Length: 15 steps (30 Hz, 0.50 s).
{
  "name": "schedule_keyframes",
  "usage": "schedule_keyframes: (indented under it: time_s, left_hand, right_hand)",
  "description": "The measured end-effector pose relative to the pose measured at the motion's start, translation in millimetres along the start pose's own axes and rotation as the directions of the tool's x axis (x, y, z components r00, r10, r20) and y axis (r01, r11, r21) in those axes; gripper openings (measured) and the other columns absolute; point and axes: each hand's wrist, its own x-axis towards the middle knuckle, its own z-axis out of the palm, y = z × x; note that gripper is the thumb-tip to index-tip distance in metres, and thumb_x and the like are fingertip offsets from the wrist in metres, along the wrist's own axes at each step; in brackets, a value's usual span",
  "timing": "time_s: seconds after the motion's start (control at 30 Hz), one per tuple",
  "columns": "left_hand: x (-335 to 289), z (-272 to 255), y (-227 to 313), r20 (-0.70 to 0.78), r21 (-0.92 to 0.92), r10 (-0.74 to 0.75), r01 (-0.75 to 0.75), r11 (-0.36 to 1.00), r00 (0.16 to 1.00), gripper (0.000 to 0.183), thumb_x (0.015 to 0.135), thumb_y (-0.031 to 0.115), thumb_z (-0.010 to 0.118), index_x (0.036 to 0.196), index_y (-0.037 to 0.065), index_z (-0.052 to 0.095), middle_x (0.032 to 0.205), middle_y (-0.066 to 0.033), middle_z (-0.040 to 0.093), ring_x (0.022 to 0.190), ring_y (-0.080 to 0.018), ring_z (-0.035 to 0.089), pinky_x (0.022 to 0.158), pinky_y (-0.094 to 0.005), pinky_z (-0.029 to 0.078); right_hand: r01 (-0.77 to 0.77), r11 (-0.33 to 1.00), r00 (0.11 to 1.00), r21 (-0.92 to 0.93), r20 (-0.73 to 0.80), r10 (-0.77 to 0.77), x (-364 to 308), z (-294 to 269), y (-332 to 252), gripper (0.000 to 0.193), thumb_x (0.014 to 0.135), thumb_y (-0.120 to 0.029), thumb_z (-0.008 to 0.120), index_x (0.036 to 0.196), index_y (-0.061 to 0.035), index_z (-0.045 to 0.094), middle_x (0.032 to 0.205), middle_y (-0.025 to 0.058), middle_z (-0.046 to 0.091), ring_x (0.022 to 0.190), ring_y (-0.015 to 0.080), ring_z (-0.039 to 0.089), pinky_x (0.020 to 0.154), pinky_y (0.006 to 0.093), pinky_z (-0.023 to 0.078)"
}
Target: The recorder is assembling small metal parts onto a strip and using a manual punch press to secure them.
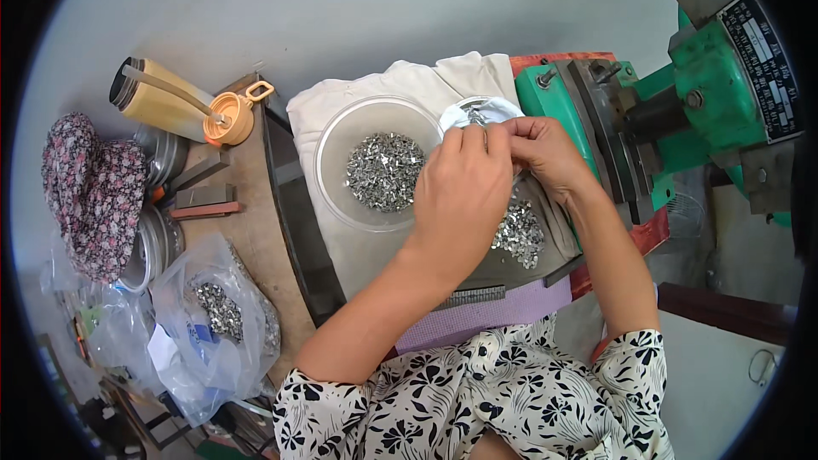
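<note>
My left hand (464, 187) and my right hand (550, 153) meet over the cloth-covered work surface, fingertips pinched together. Whatever sits between those fingers is hidden or too small to make out. Just beyond them lies a white, crumpled-looking wrapper or small container (503, 107), partly covered by my fingers. Left of my left hand stands a clear round plastic tub (331, 192) holding many small shiny metal pieces (385, 172). Under my wrists is a loose heap of similar metal pieces (521, 234). A narrow grey toothed strip (470, 296) lies near the front edge.
At the right stands a green press machine (720, 89) beside its green base (554, 123). On the left side table are a yellow bottle (175, 102), sharpening-stone-like blocks (204, 196), a floral cloth (92, 196) and a plastic bag (256, 290) with metal pieces.
</note>
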Motion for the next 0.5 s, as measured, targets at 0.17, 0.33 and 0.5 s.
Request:
schedule_keyframes:
  time_s: [0.17, 0.33, 0.5]
  left_hand:
    - [18.5, 6.7, -21.2, 0.168, -0.225, -0.078, 0.115, 0.967, 0.983, 0.019, 0.088, 0.005, 0.062, 0.103, -0.005, 0.057, 0.091, -0.0239, 0.067, 0.088, -0.0427, 0.065, 0.076, -0.0506, 0.050]
    - [32.1, 7.4, -28.5, 0.263, -0.305, -0.147, 0.226, 0.925, 0.954, 0.017, 0.086, 0.005, 0.064, 0.101, -0.004, 0.063, 0.090, -0.0221, 0.071, 0.087, -0.0392, 0.069, 0.077, -0.0451, 0.053]
    - [42.1, 5.0, -31.2, 0.276, -0.328, -0.193, 0.281, 0.902, 0.942, 0.021, 0.085, 0.004, 0.068, 0.104, -0.005, 0.070, 0.090, -0.0200, 0.073, 0.083, -0.0280, 0.073, 0.074, -0.0357, 0.055]
  right_hand:
    - [-0.109, 0.961, 0.991, 0.255, 0.100, 0.086, 3.8, -6.2, 4.4, 0.010, 0.091, -0.015, 0.071, 0.091, -0.0051, 0.071, 0.075, -0.0039, 0.063, 0.063, 0.0024, 0.056, 0.059, 0.0159, 0.047]
    - [-0.149, 0.894, 0.988, 0.422, 0.104, 0.115, 1.0, -6.8, 6.2, 0.013, 0.092, -0.016, 0.071, 0.095, -0.0040, 0.067, 0.077, -0.0033, 0.064, 0.066, 0.0026, 0.060, 0.060, 0.0155, 0.052]
    - [-0.131, 0.829, 0.990, 0.543, 0.113, 0.083, 1.9, -5.1, 7.3, 0.013, 0.097, -0.015, 0.066, 0.100, -0.0026, 0.065, 0.083, -0.0014, 0.065, 0.070, 0.0030, 0.062, 0.058, 0.0150, 0.053]
